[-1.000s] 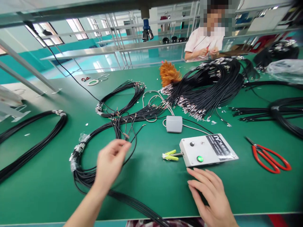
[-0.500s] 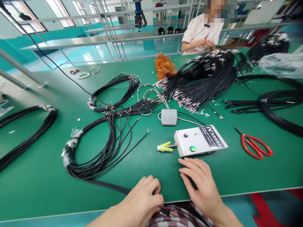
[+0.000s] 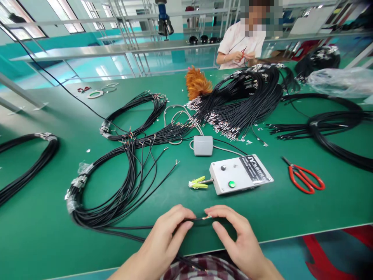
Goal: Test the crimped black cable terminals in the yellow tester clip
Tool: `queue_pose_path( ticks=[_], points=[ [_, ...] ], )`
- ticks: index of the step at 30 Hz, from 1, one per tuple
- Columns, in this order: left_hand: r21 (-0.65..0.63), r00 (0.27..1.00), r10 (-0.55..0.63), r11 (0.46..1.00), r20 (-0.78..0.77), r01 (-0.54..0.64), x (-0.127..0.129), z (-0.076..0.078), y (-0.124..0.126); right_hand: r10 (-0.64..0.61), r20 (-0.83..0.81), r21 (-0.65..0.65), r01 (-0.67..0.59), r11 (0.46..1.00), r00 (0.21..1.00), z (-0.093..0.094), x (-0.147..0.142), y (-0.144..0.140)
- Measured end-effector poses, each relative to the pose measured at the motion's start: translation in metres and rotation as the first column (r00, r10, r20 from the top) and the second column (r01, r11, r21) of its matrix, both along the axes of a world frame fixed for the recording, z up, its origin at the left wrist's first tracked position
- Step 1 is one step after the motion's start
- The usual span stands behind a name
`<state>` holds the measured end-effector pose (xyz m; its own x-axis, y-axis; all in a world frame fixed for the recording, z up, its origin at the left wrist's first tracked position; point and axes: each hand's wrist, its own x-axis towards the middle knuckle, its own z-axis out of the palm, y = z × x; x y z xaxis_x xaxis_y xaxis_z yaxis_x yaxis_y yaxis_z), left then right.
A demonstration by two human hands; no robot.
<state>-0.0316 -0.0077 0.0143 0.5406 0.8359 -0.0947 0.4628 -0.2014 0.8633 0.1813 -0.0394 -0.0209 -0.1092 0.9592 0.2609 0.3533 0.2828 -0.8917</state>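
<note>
The left hand (image 3: 170, 233) pinches a thin, black-sheathed cable (image 3: 199, 219) between its fingers above the green tabletop (image 3: 279, 212), the right hand (image 3: 237, 231) open-fingered at its coppery end (image 3: 204, 218).

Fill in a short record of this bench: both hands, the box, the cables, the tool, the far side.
Left-hand grip: closed on a black cable
Right-hand grip: thumb and forefinger apart, at the cable's exposed wires; contact unclear
Control box: beyond the hands; green button on top, yellow-green clip at its left end
Cable bundle: looped on the green table, left of the box
Red-handled tool: lying right of the box
Far side: large cable pile; co-worker behind it, hands close together
</note>
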Motion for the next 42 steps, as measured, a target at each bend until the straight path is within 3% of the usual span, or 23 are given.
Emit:
queue_pose_path(
  ticks=[6, 10, 16, 28, 32, 37, 42],
  points=[
    [0.182, 0.996, -0.006, 0.983, -0.086, 0.021, 0.008, -0.001, 0.001, -0.112, -0.242, -0.267, 0.045, 0.963, 0.964, 0.01, -0.015, 0.005],
    [0.264, 0.987, -0.041, 0.961, -0.152, 0.081, 0.016, 0.002, 0.003, -0.111, -0.27, -0.242, 0.044, 0.969, 0.956, 0.009, -0.018, 0.007],
    [0.219, 0.998, 0.023, 0.976, -0.051, -0.011, 0.023, 0.005, 0.006, -0.172, -0.322, -0.222, 0.102, 0.97, 0.931, 0.004, -0.017, 0.005],
    [0.009, 0.997, 0.081, 0.997, 0.001, -0.081, 0.021, 0.001, 0.003, -0.223, -0.362, -0.384, 0.073, 0.92, 0.905, 0.015, -0.025, 0.018],
    [-0.099, 0.99, 0.132, 0.987, 0.049, -0.127, 0.022, -0.002, 0.0, -0.277, -0.456, -0.5, 0.014, 0.866, 0.846, 0.014, -0.032, 0.019],
    [-0.272, 0.952, 0.256, 0.94, 0.17, -0.205, 0.025, -0.006, -0.002, -0.357, -0.516, -0.562, 0.007, 0.827, 0.779, 0.009, -0.045, 0.016],
    [-0.53, 0.901, 0.31, 0.841, 0.302, -0.112, 0.025, -0.001, 0.007, -0.338, -0.474, -0.58, 0.0, 0.814, 0.813, 0.009, -0.047, 0.016]
  ],
)
